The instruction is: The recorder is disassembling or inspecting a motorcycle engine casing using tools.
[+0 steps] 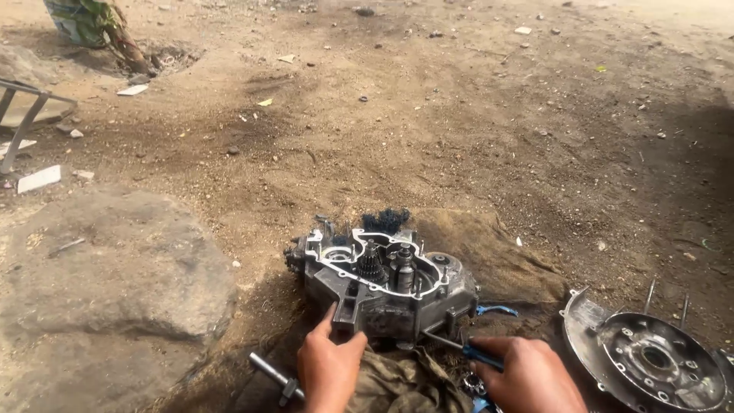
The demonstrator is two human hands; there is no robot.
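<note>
Two bare hands worked at a grey cast-metal engine crankcase half (382, 279) with exposed gears, which sat on the sandy ground upon an oily brown rag (397, 382). Left hand (329, 367) lay open, fingers pressed against its near wall. Right hand (531, 375) gripped a blue-handled screwdriver (466, 352) touching the case. Judged heavy, rigid and greasy, the case was best held by its outer walls.

- My left hand (329, 371), at the lower middle of the frame, is bare: no glove, ring or watch.
- My right hand (531, 378), at the lower right, is bare too, with no sleeve reaching the wrist.
</note>
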